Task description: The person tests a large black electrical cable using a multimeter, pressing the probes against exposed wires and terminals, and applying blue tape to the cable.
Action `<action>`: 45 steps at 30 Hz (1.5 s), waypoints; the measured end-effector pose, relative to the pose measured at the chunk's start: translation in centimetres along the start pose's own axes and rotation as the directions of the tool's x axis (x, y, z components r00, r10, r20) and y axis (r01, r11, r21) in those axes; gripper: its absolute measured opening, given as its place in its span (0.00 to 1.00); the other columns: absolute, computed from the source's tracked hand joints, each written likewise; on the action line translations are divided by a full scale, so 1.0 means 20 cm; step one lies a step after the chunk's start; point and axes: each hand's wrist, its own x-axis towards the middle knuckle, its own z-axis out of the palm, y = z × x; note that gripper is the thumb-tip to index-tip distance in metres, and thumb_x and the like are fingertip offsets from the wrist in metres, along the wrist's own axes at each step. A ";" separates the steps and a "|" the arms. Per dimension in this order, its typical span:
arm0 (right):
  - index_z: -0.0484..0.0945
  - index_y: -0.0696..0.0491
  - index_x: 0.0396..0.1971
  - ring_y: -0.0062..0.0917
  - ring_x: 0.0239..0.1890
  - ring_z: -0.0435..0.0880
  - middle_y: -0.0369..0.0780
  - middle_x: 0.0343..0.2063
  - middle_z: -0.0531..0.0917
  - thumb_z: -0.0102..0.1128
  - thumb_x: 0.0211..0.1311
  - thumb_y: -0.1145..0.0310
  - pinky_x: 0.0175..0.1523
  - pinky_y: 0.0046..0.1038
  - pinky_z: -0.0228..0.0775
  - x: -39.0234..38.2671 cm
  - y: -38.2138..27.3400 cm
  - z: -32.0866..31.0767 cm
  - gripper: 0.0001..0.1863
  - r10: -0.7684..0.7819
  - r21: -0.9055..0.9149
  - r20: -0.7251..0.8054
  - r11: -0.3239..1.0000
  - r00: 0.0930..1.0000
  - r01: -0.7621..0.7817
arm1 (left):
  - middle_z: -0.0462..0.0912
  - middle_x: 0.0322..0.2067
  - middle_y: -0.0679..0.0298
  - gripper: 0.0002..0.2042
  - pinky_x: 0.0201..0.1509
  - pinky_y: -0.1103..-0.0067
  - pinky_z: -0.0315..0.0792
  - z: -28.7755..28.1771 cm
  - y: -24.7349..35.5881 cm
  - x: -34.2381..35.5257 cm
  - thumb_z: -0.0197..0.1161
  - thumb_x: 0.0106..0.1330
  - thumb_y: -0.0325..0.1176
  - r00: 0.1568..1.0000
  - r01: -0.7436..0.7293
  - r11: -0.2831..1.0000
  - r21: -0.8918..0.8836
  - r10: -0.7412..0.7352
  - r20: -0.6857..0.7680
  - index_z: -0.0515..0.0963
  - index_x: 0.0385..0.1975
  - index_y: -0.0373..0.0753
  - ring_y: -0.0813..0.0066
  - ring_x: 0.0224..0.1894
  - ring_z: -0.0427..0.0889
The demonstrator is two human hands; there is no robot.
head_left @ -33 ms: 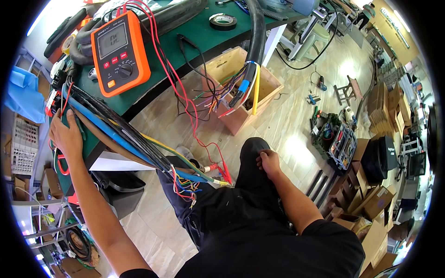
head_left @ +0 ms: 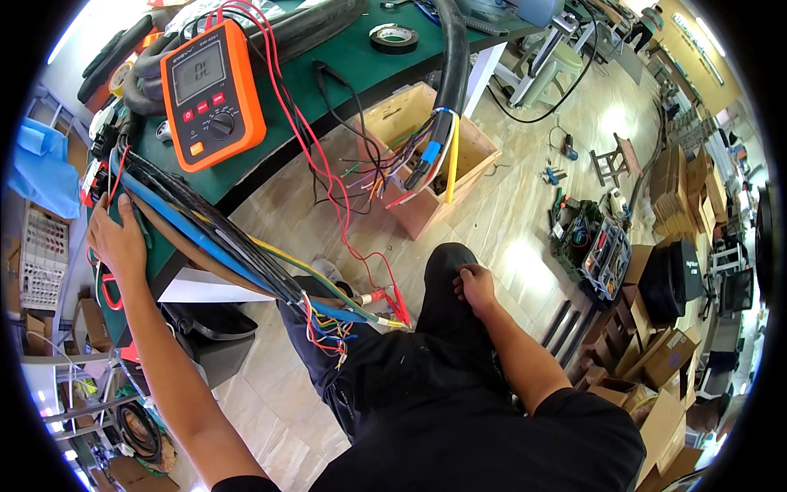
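Observation:
My left hand (head_left: 120, 238) is at the table's left edge, beside the far end of a bundle of black, blue and brown wires (head_left: 217, 234). Its fingers are closed near thin red and white wires; what they pinch is partly hidden. The bundle runs down to my left thigh, where thin coloured wires (head_left: 328, 332) fan out and a red alligator clip (head_left: 399, 306) meets its end. Red and black leads rise from there to an orange handheld meter (head_left: 215, 94) with a lit screen. My right hand (head_left: 475, 287) rests on my right knee, fingers curled in, with nothing visible in it.
Black tape (head_left: 394, 38) lies on the green table (head_left: 344, 37). A thick black cable (head_left: 455, 57) hangs over a wooden box (head_left: 410, 209). On the floor at right are a toolbox (head_left: 602, 254) and cardboard boxes (head_left: 664, 361). Another person (head_left: 648, 29) stands far off.

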 end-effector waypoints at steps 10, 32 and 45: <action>0.76 0.64 0.44 0.23 0.20 0.77 0.42 0.24 0.80 0.44 0.63 0.72 0.23 0.24 0.71 0.01 0.02 0.00 0.16 -0.005 0.016 -0.008 1.000 1.000 0.005 | 0.72 0.57 0.55 0.25 0.66 0.63 0.54 0.00 -0.01 0.00 0.51 0.68 0.52 1.000 -0.020 1.000 -0.010 0.020 0.013 0.71 0.57 0.41 0.52 0.63 0.62; 0.75 0.64 0.45 0.24 0.20 0.77 0.42 0.24 0.79 0.44 0.62 0.72 0.23 0.24 0.70 0.00 0.01 0.00 0.16 -0.006 0.006 -0.006 1.000 1.000 0.006 | 0.74 0.55 0.53 0.22 0.66 0.64 0.55 -0.02 0.01 0.00 0.54 0.67 0.48 0.999 -0.020 1.000 -0.002 0.020 0.035 0.72 0.55 0.40 0.53 0.61 0.65; 0.76 0.62 0.43 0.21 0.20 0.76 0.40 0.24 0.79 0.44 0.63 0.72 0.23 0.22 0.69 -0.01 -0.01 0.00 0.14 0.009 0.005 -0.008 1.000 1.000 -0.009 | 0.75 0.53 0.53 0.21 0.65 0.65 0.56 -0.02 0.00 0.01 0.54 0.67 0.47 0.999 -0.037 0.999 -0.002 0.037 0.034 0.73 0.54 0.40 0.54 0.59 0.68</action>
